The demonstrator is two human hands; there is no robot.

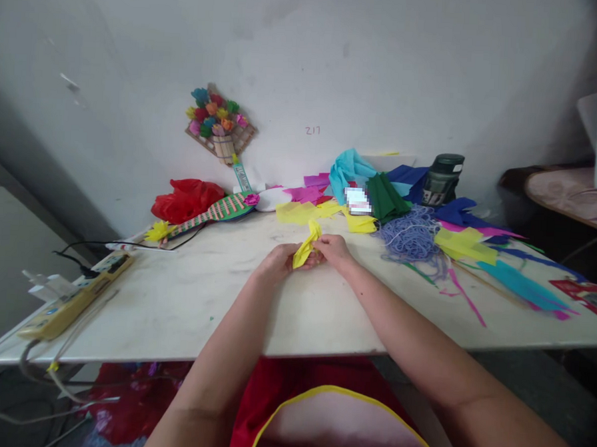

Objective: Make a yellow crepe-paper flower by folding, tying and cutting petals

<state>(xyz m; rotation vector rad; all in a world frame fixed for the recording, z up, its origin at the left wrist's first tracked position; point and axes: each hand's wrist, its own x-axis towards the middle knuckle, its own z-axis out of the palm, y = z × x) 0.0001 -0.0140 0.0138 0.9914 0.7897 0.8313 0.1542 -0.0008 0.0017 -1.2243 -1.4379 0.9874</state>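
Note:
Both hands meet over the middle of a white marble table (pixel 184 304). My left hand (pixel 275 263) and my right hand (pixel 333 251) are closed round a folded piece of yellow crepe paper (pixel 307 245), which sticks up between them. More yellow paper sheets (pixel 299 213) lie just beyond the hands.
Coloured paper scraps (pixel 467 246), green paper (pixel 386 196) and a tangle of purple yarn (pixel 412 233) cover the back right. A dark jar (pixel 442 177) stands near the wall. A red bag (pixel 185 200), a paper-flower plaque (pixel 218 123) and a yellow power strip (pixel 74 297) with cables sit at the left.

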